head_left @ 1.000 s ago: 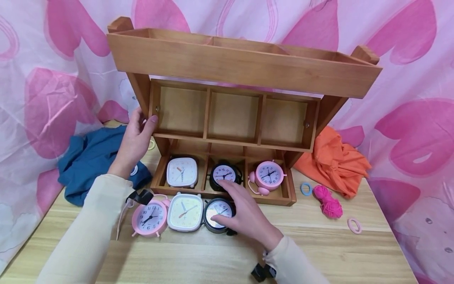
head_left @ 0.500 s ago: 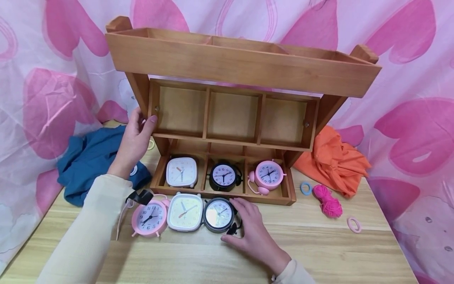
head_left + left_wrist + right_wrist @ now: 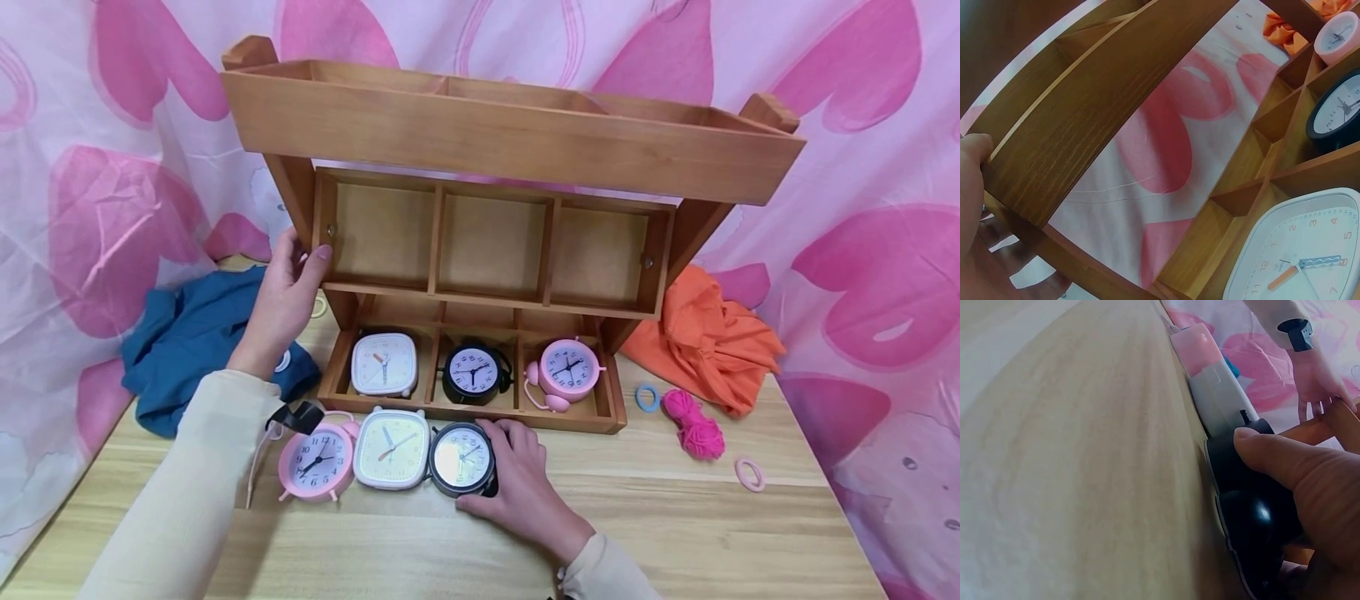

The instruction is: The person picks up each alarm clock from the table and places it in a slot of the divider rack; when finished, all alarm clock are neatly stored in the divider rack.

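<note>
A three-tier wooden shelf (image 3: 517,150) stands on the table. At its left side my left hand (image 3: 288,283) grips the middle tier, thumb (image 3: 975,147) over the edge and fingers behind the post. My right hand (image 3: 521,483) holds a black twin-bell alarm clock (image 3: 462,458) by its right side, the thumb (image 3: 1260,447) along its lower edge. Left of that clock lie a white square alarm clock (image 3: 392,448) and a pink one (image 3: 317,460). In the bottom tier sit a white clock (image 3: 384,365), a black clock (image 3: 472,372) and a pink clock (image 3: 567,371), one per compartment.
Blue cloth (image 3: 198,342) is heaped left of the shelf, orange cloth (image 3: 697,342) right. A blue ring (image 3: 647,388), pink yarn (image 3: 693,425) and a pink ring (image 3: 742,476) lie on the table (image 3: 675,533) at right. A patterned curtain (image 3: 862,333) hangs behind.
My right hand has come down from over the bottom-tier black clock to the front black clock and taken hold of it. My left hand stays on the shelf.
</note>
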`<state>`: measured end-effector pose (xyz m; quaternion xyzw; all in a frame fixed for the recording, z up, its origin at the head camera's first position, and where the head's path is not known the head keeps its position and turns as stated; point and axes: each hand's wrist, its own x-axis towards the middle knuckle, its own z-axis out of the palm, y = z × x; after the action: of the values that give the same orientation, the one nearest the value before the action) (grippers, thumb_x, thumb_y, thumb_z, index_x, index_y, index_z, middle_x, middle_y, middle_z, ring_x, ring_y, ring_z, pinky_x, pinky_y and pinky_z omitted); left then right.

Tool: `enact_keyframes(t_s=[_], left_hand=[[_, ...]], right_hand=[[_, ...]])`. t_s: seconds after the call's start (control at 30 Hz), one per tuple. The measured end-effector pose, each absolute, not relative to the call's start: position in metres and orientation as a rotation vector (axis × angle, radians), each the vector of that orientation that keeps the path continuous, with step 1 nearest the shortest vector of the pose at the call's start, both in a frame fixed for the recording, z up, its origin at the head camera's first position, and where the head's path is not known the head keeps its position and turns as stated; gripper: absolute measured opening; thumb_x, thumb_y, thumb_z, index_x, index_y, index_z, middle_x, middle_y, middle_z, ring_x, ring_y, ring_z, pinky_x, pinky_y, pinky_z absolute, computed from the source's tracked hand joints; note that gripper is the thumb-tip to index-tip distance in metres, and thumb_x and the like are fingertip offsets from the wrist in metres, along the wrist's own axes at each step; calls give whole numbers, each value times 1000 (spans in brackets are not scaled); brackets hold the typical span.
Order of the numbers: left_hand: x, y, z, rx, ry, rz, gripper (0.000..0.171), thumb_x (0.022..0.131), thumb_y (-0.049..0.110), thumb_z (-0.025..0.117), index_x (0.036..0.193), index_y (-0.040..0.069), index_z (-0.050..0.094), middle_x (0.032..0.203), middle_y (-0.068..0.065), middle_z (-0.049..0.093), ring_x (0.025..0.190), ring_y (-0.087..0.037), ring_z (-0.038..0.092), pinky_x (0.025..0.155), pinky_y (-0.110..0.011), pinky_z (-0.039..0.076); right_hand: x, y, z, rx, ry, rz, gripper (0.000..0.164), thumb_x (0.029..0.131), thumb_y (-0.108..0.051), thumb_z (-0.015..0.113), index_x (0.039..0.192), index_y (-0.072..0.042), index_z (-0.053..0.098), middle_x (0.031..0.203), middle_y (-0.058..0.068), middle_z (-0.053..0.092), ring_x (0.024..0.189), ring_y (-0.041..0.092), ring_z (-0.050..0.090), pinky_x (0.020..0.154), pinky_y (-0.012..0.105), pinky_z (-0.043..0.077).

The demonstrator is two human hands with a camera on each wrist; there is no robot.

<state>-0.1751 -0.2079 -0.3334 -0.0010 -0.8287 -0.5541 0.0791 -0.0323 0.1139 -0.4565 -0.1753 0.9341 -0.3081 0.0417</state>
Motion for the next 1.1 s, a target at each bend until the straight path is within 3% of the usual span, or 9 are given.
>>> enact_keyframes(t_s=[0.17,0.37,0.7,0.83,0.93,1.1], left_hand=[[-176,-209,-334,-1,-2480,-1671,61,101,52,42,155,33,18,161,-2,26,150,-32,25,113,-59,32],[-175,-209,-334,5,-2484,-1662,62,101,53,42,155,33,18,161,-1,26,150,-31,25,113,-58,32],[-174,-207,-334,8,-2488,-1651,63,100,54,43,154,34,18,161,1,26,150,-30,26,114,-56,33],[-174,-207,-334,12,-2489,-1654,64,100,55,43,154,34,18,162,2,26,150,-30,26,114,-56,33],[-174,-208,-334,6,-2488,-1653,64,100,55,43,155,34,17,162,2,25,149,-31,26,113,-57,33],[-174,-208,-334,-5,-2487,-1647,64,100,54,42,155,34,16,162,2,25,150,-31,26,112,-57,34]], right_hand=[[-32,114,-458,-535,2835,-954,100,62,-51,89,142,-14,43,136,7,45,128,28,34,96,41,31],[-31,116,-460,-531,2789,-1018,96,62,-50,88,141,-20,43,137,-4,51,130,24,34,101,42,29],[-24,121,-459,-518,2768,-1178,99,58,-46,91,142,-23,43,134,-11,52,127,12,39,106,45,37],[-22,129,-439,-504,2780,-1340,98,58,-40,93,141,-25,44,133,-9,49,125,12,39,103,48,43],[-29,140,-413,-525,2847,-1517,99,57,-31,95,142,-19,44,135,0,47,122,14,40,99,48,45],[-51,165,-364,-484,2991,-1773,99,56,-12,94,142,-12,45,135,6,47,120,15,38,96,31,40]])
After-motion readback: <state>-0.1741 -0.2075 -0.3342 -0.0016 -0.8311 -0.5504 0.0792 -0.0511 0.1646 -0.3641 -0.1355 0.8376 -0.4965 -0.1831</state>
